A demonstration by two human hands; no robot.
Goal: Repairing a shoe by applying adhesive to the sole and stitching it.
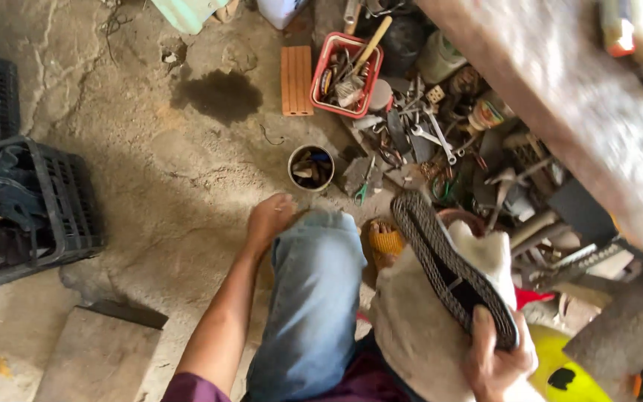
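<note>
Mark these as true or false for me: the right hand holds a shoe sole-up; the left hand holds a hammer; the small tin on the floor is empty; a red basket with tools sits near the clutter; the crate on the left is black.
1. The right hand holds a shoe with its dark treaded sole facing up. True.
2. The left hand holds a hammer. False: it is empty, reaching down beside the knee in jeans.
3. The round tin on the floor is empty. False: it has small bits inside.
4. A red basket holds tools. True.
5. The crate on the left is black. True.
</note>
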